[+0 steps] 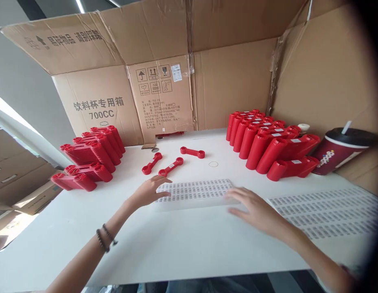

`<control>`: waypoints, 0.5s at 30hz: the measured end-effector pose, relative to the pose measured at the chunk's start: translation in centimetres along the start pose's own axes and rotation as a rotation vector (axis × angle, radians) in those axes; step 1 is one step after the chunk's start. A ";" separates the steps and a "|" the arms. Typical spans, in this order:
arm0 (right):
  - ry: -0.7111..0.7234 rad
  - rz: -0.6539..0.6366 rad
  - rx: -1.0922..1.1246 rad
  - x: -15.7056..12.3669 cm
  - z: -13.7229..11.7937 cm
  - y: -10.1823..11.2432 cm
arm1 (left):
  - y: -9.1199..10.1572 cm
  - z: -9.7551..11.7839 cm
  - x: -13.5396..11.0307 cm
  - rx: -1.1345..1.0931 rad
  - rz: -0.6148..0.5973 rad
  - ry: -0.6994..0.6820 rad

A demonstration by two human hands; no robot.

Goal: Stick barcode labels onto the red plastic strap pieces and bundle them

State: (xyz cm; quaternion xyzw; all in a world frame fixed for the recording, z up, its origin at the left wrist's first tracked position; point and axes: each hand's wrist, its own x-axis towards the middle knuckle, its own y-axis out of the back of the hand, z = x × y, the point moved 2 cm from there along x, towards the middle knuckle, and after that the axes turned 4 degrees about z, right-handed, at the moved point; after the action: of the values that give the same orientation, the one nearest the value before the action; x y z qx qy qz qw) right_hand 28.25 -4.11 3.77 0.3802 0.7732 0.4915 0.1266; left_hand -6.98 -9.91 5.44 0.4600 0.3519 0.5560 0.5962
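Observation:
A sheet of small printed labels (196, 189) lies on the white table between my hands. My left hand (150, 190) is over its left end, fingers and thumb apart, holding nothing I can see. Its fingertips come close to a red dumbbell-shaped plastic piece (171, 167) with a white label. At the sheet's right end is my right hand (250, 205), slightly blurred, with its fingers stretched out and thumb apart; whether it touches the sheet I cannot tell. Farther back lie two more such pieces, a labelled red piece (152, 163) and a plain-looking red piece (192, 152).
Red pieces stand in stacked rows at left (95, 152) and, with labels, at right (262, 142). A larger label sheet (326, 211) lies at front right, below a dark red lidded cup (337, 152) with a straw. Cardboard walls (234, 85) enclose the back.

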 end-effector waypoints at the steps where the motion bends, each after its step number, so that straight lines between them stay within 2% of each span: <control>1: 0.027 0.014 0.009 1.7 0.1 -0.3 | -0.5 -0.3 -1.0 -0.012 0.005 0.009; 3: 0.082 0.010 0.017 4.3 0.9 -1.2 | -1.6 -1.1 -2.2 -0.032 0.020 -0.001; 6: 0.078 -0.021 -0.017 6.1 2.5 -2.5 | -3.1 -1.9 -2.5 -0.059 0.047 -0.054; 11: 0.121 -0.029 -0.034 6.0 3.6 -2.9 | -3.9 -2.3 -2.8 -0.066 0.096 -0.037; 15: 0.129 -0.056 -0.051 6.0 4.0 -2.7 | -4.1 -2.5 -3.3 -0.047 0.090 0.001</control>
State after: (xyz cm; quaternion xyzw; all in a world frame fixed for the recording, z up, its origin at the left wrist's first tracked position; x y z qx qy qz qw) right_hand 25.20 2.26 0.54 0.3224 0.7774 0.5308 0.0999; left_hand -8.40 -12.56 0.48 0.4610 0.3178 0.5907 0.5810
